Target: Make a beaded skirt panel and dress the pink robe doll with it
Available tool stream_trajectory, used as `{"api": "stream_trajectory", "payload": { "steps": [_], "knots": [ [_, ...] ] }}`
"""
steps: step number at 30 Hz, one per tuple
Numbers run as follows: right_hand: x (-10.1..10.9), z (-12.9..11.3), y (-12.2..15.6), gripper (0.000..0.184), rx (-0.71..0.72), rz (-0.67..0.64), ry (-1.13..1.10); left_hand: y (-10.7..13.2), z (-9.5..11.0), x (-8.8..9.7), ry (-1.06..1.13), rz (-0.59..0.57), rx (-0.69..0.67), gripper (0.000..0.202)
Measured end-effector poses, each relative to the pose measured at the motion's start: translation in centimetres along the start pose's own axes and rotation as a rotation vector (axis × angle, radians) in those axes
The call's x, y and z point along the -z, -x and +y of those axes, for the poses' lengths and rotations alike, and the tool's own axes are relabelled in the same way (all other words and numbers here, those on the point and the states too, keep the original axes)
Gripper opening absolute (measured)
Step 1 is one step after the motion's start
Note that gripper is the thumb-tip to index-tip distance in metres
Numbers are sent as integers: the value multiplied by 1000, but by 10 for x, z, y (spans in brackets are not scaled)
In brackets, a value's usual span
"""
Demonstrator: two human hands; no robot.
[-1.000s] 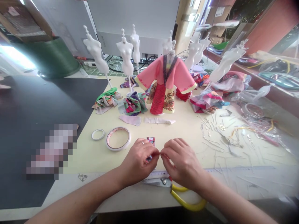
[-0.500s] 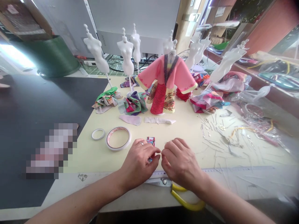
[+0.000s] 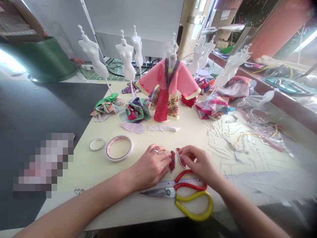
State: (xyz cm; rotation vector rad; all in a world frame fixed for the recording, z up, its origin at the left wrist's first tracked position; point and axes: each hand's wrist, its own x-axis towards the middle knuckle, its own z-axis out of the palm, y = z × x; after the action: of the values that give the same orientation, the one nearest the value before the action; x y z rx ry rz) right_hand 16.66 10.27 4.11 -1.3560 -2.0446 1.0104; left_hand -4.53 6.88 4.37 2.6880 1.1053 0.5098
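Two small dark red pieces edged with tiny pale beads lie side by side on the table before me. My left hand (image 3: 152, 165) has its fingers curled together at the outer edge of the left red piece (image 3: 172, 162); its thumb is mostly hidden. Thumb and forefinger of my right hand (image 3: 201, 165) are pinched at the right red piece (image 3: 181, 159). Just below the hands lie scissors with red handles (image 3: 190, 186) and scissors with yellow handles (image 3: 194, 206), over a clear ruler (image 3: 162, 183). Behind stands a doll form in a pink and red robe (image 3: 169, 82).
Two tape rolls, one large (image 3: 107, 153) and one small (image 3: 90, 146), lie left of my hands. Fabric strips (image 3: 164, 128) lie behind. White doll torsos (image 3: 126, 59) stand at the back among bunched cloth (image 3: 138, 110). Silver chains and pins (image 3: 228, 134) are scattered right.
The hands, close together before, have moved apart, showing the two red beaded pieces. The red-handled scissors now show too. The whole view has shifted slightly, with things sliding left.
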Motion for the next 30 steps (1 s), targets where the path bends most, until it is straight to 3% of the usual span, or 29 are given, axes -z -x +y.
{"api": "stream_trajectory", "payload": {
  "steps": [10,19,24,30],
  "knots": [
    [1,6,-4,12,-24,58,50,-4,1,-6,-137,-64,26,29],
    [-2,-5,-26,9,-215,-90,-474,-1,1,-10,-146,-53,32,36],
    [-7,-4,-28,16,-293,-160,-584,1,1,-13,-126,-45,50,40],
    [-1,-7,-25,21,-326,-126,-663,-1,0,-12,-99,-58,54,40]
  ]
}}
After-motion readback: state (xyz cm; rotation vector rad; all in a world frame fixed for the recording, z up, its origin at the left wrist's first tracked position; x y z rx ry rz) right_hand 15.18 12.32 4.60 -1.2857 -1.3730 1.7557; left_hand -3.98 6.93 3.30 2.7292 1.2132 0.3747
